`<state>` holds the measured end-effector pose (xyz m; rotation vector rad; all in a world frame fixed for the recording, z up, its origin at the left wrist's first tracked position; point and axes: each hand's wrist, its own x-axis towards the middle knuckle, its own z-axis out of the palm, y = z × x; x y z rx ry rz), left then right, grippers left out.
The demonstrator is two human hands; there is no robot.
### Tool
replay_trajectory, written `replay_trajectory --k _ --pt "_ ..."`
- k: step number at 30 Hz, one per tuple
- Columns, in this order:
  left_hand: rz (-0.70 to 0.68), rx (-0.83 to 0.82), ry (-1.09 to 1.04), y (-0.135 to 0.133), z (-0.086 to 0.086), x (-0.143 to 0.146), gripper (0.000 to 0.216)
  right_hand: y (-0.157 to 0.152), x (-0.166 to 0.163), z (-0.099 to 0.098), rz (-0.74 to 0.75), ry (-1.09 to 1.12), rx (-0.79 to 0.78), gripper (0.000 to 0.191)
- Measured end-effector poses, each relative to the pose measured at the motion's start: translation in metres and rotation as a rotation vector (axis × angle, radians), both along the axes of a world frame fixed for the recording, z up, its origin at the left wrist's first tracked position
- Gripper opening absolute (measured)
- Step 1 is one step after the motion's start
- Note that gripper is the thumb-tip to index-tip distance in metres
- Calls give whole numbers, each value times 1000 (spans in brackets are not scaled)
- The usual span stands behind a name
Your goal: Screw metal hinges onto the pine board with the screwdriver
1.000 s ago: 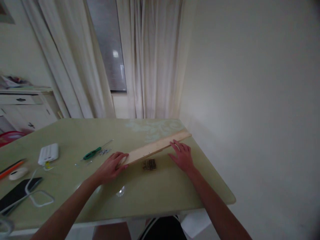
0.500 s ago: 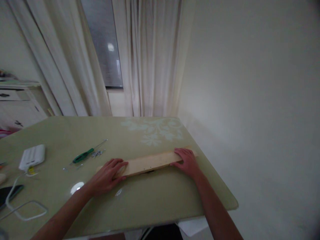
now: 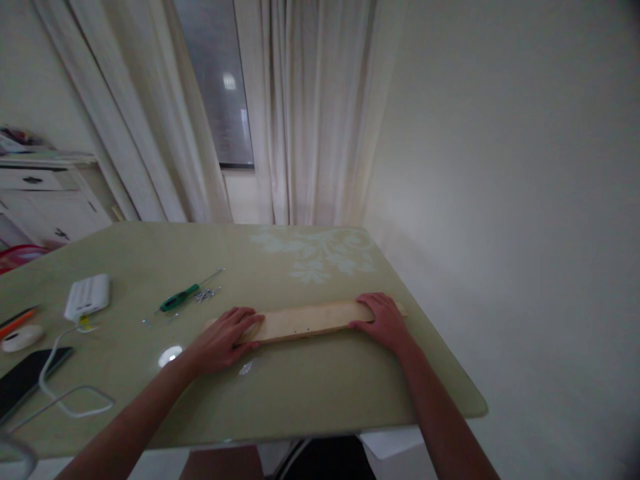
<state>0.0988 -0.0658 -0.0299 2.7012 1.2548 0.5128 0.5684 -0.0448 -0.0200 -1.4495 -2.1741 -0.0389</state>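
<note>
A pale wooden board (image 3: 305,322) lies lengthwise across the table in front of me, with small dark holes near the middle of its front edge. Around its left end my left hand (image 3: 227,339) is closed, thumb along the near edge and fingers over the top. My right hand (image 3: 384,321) grips the other end in the same way, thumb in front and fingers on the upper face. The palms hide parts of both ends.
On the green table (image 3: 320,393), a green-handled screwdriver (image 3: 179,299) lies beside a small pile of screws (image 3: 204,295). Farther left are a white power bank (image 3: 89,295), a white cable (image 3: 75,413), a dark phone (image 3: 33,377) and an orange pen-like item (image 3: 17,321).
The board's near edge has come down, and the dark gap seen beneath it is gone. Both hands still grip its ends. My view has shifted slightly left and down.
</note>
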Motion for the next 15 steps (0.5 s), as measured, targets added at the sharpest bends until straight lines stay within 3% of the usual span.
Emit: replay_trajectory --k 7,15 --pt "9 -21 8 -3 9 -1 52 -3 -1 5 0 0 -13 64" --pt "-18 25 38 -3 1 -4 54 -5 -6 8 -1 52 -91 58"
